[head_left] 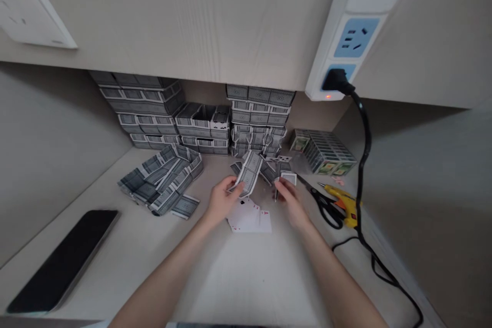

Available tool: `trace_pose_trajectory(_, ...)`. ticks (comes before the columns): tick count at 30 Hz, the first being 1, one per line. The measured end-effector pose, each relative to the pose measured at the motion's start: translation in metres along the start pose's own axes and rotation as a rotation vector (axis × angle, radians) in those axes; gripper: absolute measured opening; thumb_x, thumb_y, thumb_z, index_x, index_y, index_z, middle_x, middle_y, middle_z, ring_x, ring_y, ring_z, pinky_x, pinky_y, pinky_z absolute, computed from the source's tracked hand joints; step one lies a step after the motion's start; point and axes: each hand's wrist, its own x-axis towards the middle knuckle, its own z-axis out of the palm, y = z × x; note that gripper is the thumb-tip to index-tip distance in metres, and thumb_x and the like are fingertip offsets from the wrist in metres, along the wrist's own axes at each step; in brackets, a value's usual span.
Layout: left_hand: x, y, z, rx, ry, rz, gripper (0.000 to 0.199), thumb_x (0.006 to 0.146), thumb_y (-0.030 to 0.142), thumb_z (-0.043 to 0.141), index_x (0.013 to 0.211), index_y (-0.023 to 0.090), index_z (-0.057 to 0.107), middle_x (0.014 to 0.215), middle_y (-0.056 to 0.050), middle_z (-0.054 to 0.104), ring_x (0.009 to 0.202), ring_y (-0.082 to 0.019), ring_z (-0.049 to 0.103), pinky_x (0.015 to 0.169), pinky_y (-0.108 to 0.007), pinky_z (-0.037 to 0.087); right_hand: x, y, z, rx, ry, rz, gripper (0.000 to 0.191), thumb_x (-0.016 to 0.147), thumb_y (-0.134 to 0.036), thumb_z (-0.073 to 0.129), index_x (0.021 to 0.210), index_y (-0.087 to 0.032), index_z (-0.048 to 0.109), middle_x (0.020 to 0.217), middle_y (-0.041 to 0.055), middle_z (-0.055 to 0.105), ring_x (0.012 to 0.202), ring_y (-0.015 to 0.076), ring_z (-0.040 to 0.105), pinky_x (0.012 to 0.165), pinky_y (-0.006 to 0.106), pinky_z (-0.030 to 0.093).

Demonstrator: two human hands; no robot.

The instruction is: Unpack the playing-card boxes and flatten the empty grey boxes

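Note:
My left hand (225, 197) is closed on a strip of folded playing cards (250, 171) with grey patterned backs, held tilted above the desk. My right hand (290, 197) pinches a playing card (275, 193) seen nearly edge-on; the fingers partly hide it. Under and between the hands lie face-up playing cards (249, 220), fanned out, with a red ace at the right. More loose cards (268, 170), some back up, lie just beyond the hands. To the left sits an open shape built from folded cards (165, 179), with a flat card (185, 206) beside it.
Stacked card blocks (148, 113) and a taller card stack (259, 118) stand at the back. On the right are boxed card decks (328, 151), black scissors (326, 207) and a yellow glue gun (346, 205). A black cable (363, 164) hangs from the power strip (348, 41). A phone (65, 261) lies left.

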Motion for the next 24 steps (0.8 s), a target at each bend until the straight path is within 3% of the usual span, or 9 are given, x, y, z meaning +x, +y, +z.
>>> trace_pose_trajectory(4, -0.013, 0.005, 0.007, 0.106, -0.051, 0.070, 0.027, 0.071, 0.033, 0.058, 0.094, 0.021, 0.064, 0.090, -0.005, 0.066, 0.081, -0.018, 0.058, 0.073, -0.025, 0.042, -0.010, 0.000, 0.015, 0.114, -0.077, 0.048, 0.038, 0.060, -0.038, 0.069, 0.093, -0.022, 0.056, 0.085, -0.0002, 0.058, 0.069, 0.0129, 0.055, 0.059, 0.024, 0.044)
trace_pose_trajectory(9, -0.019, 0.007, 0.009, 0.146, -0.127, 0.157, 0.022, 0.067, 0.030, 0.063, 0.088, 0.024, 0.068, 0.080, -0.006, 0.067, 0.077, -0.019, 0.058, 0.076, -0.025, 0.040, -0.013, -0.005, 0.021, 0.025, -0.067, -0.014, 0.043, 0.057, -0.036, 0.072, 0.093, -0.021, 0.053, 0.084, 0.0001, 0.056, 0.070, 0.0133, 0.055, 0.064, 0.026, 0.045)
trace_pose_trajectory(17, -0.015, -0.002, 0.005, 0.603, 0.008, 0.418, 0.029, 0.083, 0.030, 0.044, 0.104, 0.019, 0.059, 0.085, -0.006, 0.067, 0.074, -0.016, 0.060, 0.068, -0.026, 0.044, -0.019, -0.010, 0.019, -0.016, -0.173, -0.006, 0.039, 0.061, -0.035, 0.069, 0.093, -0.022, 0.050, 0.087, 0.0005, 0.054, 0.070, 0.0123, 0.054, 0.056, 0.023, 0.043)
trace_pose_trajectory(21, -0.019, 0.001, 0.009, 0.661, -0.132, 0.509, 0.028, 0.084, 0.029, 0.042, 0.104, 0.019, 0.057, 0.088, -0.005, 0.066, 0.078, -0.015, 0.061, 0.070, -0.025, 0.045, -0.022, -0.009, 0.021, 0.013, -0.265, 0.039, 0.039, 0.063, -0.036, 0.068, 0.094, -0.023, 0.048, 0.089, 0.0010, 0.057, 0.067, 0.0134, 0.055, 0.049, 0.022, 0.042)
trace_pose_trajectory(24, -0.023, 0.006, 0.009, 0.676, -0.276, 0.523, 0.027, 0.086, 0.028, 0.038, 0.104, 0.019, 0.055, 0.090, -0.005, 0.066, 0.078, -0.014, 0.060, 0.070, -0.025, 0.045, -0.019, -0.008, 0.019, 0.078, -0.236, 0.031, 0.039, 0.063, -0.034, 0.068, 0.095, -0.024, 0.049, 0.090, 0.0004, 0.059, 0.074, 0.0151, 0.057, 0.058, 0.026, 0.047)
